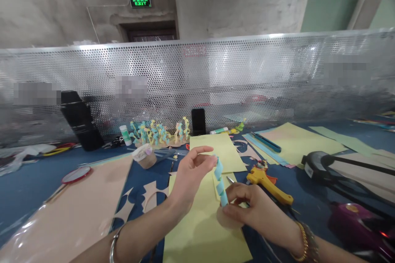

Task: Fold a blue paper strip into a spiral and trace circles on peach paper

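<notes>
The left hand (pixel 191 174) pinches the top of a curled strip of pale blue paper (pixel 220 181) and the right hand (pixel 248 207) pinches its bottom, apparently keeping the coils from springing loose, above a yellow paper sheet (pixel 200 234) near the front edge of the blue tabletop (pixel 31 197).

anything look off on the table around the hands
A small brown paper cup with a white rim looks tipped on its side rather than upright, beyond the left hand holding a twisted pale blue paper strip.

left hand (pixel 191 174) raised, fingertips pinched; right hand (pixel 249 207) lower, fingers curled inward; forearms (pixel 138 240) converging
</notes>
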Tool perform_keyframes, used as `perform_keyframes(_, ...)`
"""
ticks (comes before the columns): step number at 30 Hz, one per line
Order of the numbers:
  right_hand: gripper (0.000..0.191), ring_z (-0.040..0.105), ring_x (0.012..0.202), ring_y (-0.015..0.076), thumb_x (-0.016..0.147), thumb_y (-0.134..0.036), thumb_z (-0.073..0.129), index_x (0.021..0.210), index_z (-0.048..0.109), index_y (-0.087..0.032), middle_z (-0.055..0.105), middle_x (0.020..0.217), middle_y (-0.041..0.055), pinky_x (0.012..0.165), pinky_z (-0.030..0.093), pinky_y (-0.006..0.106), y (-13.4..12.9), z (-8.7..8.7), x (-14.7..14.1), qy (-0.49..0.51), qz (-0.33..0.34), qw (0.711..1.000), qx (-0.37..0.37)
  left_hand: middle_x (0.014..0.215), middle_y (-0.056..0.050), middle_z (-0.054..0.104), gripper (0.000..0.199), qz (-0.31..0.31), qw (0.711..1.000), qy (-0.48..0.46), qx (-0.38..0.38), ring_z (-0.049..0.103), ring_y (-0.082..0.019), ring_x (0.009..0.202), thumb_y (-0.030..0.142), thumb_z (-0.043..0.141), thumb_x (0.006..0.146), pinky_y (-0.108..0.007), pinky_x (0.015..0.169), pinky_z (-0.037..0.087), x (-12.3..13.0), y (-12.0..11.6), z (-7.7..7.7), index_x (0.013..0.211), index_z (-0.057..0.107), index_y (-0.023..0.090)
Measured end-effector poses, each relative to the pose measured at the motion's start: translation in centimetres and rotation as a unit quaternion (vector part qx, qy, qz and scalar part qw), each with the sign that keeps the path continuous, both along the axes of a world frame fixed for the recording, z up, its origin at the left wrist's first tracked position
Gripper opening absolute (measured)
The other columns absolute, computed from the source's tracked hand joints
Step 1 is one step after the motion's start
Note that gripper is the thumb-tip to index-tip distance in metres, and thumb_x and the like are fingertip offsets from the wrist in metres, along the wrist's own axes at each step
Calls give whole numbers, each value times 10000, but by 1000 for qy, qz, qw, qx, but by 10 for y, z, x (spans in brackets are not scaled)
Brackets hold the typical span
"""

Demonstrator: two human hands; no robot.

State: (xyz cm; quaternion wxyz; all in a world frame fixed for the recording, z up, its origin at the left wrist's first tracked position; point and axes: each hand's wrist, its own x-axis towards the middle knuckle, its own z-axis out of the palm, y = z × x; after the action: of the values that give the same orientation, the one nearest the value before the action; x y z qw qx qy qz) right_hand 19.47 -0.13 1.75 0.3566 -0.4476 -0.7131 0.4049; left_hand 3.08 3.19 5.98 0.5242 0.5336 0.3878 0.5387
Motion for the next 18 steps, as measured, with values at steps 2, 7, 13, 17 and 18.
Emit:
perform_keyframes(2,130,551,715,140,740,-273,617,680,641,-160,627,771,36,652,419,267,1,0,1,4,2,1000,7,836,-33,642,355,-11,1000,9,8,581,-171,845,434,652,751,-297,796,448,-1,-1,2,1018,613,203)
perform_keyframes(7,166,535,690,133,752,-310,604,676,625,-165,612,741,29,631,418,262,1,-1,2,10,2,1000,24,1080,-78,606,376,-54,998,26,18,530,-220,1020,509,548,807,-344,872,425,-4,-1,2,1007,629,202)
perform_keyframes(13,156,531,701,136,740,-291,622,659,607,-159,605,757,32,654,422,270,1,0,2,13,0,1000,10,989,-55,614,245,-36,999,38,8,529,-175,896,405,647,763,-308,866,402,0,0,-2,832,646,170)
perform_keyframes(17,150,530,701,142,736,-291,626,667,620,-158,604,757,36,650,425,275,0,0,2,18,4,1000,13,1016,-45,613,215,-28,999,29,20,533,-153,843,384,660,749,-292,840,407,1,-1,-1,801,650,176)
perform_keyframes(18,147,533,703,143,735,-291,627,675,626,-157,604,762,37,652,427,276,0,0,1,17,5,1000,10,1001,-41,617,211,-27,999,27,20,536,-152,837,382,665,744,-291,834,410,1,-1,0,804,650,180)
